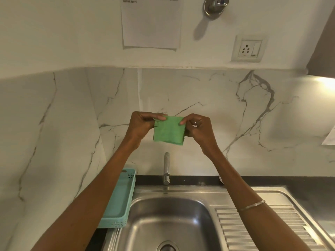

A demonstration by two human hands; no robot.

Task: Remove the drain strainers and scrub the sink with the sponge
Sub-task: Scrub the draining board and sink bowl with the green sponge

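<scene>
A stainless-steel sink fills the near edge of the counter, its drain showing at the bottom of the basin and a ribbed drainboard running off to the right. Whether a strainer sits in the drain cannot be told. A teal plastic tray stands on the counter's left edge, just beside the basin. At the back rim of the sink a chrome tap rises upright from the dark counter strip.

Above the basin, two bare arms reach forward, the right one wearing a thin bangle. The left hand and the right hand, a ring on one finger, pinch the upper corners of a green sponge between thumb and fingertips, holding it flat and stretched between them in the air, well above the tap and sink.

Behind it stands a white marble backsplash veined in grey. Higher on the painted wall hang a sheet of paper, a metal wall fitting and a socket with switch. A warm light glows at the far right.
</scene>
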